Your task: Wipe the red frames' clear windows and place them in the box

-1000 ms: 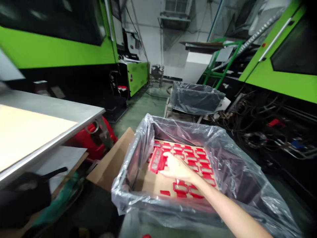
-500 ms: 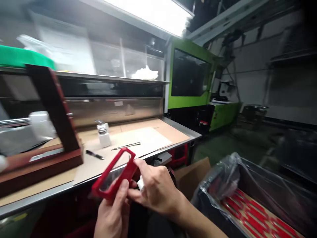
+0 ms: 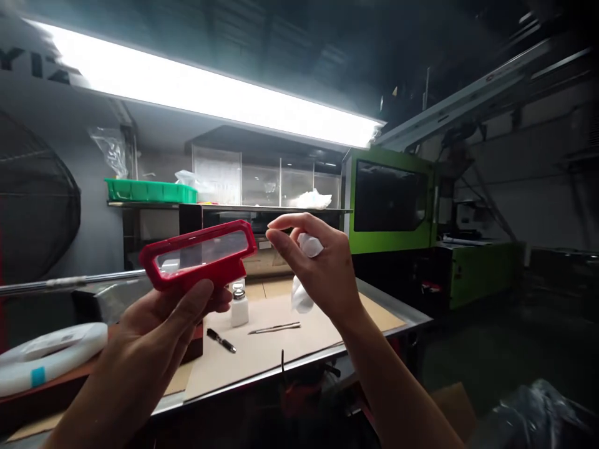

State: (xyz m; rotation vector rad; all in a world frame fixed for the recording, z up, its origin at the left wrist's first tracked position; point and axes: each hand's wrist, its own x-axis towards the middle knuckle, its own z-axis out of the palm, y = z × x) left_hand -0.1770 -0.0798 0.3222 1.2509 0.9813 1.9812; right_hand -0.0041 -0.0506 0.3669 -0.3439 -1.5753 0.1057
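Up close, the left hand (image 3: 161, 318) holds a red frame (image 3: 199, 254) with a clear window, its fingers wrapped under the lower edge and the thumb pressed against the front, so the piece sits raised and slightly tilted at chest height. Just beside it, the right hand (image 3: 318, 268) has a white cloth (image 3: 303, 274) tucked in its palm, forefinger and thumb curled loosely and apart from the frame. Below them on the desk (image 3: 374, 315) lie a black pen (image 3: 221, 340), a thin metal tool (image 3: 274, 327) and a small white bottle (image 3: 239, 307). Farther back, a shelf carries a green tray (image 3: 150, 190), and a green machine (image 3: 390, 209) stands to the right.
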